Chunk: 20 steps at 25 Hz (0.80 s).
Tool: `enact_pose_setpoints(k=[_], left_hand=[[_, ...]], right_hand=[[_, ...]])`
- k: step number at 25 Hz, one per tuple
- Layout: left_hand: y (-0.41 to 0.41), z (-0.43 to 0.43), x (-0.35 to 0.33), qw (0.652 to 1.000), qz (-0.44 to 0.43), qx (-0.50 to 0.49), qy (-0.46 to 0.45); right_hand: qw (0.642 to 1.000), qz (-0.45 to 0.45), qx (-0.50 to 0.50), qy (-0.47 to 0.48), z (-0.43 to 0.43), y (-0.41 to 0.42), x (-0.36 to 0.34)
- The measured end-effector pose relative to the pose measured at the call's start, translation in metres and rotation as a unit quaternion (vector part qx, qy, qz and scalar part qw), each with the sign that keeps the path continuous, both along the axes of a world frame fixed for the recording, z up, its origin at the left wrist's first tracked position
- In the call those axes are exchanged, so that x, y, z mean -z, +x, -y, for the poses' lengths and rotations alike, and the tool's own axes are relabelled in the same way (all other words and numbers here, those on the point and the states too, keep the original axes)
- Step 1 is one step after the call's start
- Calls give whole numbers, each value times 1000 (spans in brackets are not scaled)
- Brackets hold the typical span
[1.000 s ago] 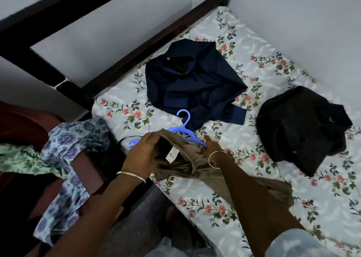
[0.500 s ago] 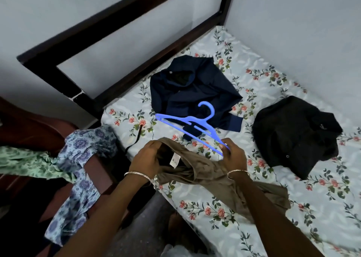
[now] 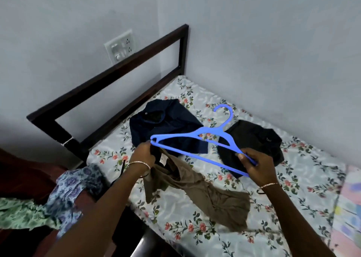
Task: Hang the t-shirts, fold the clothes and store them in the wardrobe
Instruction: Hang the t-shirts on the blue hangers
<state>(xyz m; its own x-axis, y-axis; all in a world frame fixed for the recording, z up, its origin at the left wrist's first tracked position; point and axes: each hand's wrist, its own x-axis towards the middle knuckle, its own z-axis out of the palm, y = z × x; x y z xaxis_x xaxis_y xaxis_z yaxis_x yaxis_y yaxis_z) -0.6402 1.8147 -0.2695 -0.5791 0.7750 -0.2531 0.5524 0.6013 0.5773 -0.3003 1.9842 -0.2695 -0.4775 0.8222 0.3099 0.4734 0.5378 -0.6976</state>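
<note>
Floral bedding is spread below; a crumpled brown t-shirt is gripped, apparently at its collar, by the left hand, and a blue hanger spanning both hands is pinched by the right hand.

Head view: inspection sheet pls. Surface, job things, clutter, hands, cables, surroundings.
Surface: bed, covered by a floral sheet.
Job's things: brown t-shirt bunched at the near edge; blue hanger held above it; navy shirt and black garment lie behind, apart.
Clutter: blue patterned garment and green cloth draped left of the bed.
Grippers: left hand grips the t-shirt's neck; right hand holds the hanger's end.
Cables: thin black strand at the bed's left edge; cable or strap, cannot tell.
Surroundings: dark bed frame, wall switchboard.
</note>
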Motion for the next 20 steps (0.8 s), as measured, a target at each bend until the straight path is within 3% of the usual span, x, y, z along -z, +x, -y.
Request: enact_pose_setpoints(k=[6,11,20], left_hand=[[22,-31,-55,992,-60,110,19],[69,-65,-109,948,-179,262,24],[154,-102,-221,909,-163,354,151]], right_hand=[[992,62,19,108,11,42,-53],[985,82,59,141,30,48,-94],[993,19,62,101,37,61,-144]])
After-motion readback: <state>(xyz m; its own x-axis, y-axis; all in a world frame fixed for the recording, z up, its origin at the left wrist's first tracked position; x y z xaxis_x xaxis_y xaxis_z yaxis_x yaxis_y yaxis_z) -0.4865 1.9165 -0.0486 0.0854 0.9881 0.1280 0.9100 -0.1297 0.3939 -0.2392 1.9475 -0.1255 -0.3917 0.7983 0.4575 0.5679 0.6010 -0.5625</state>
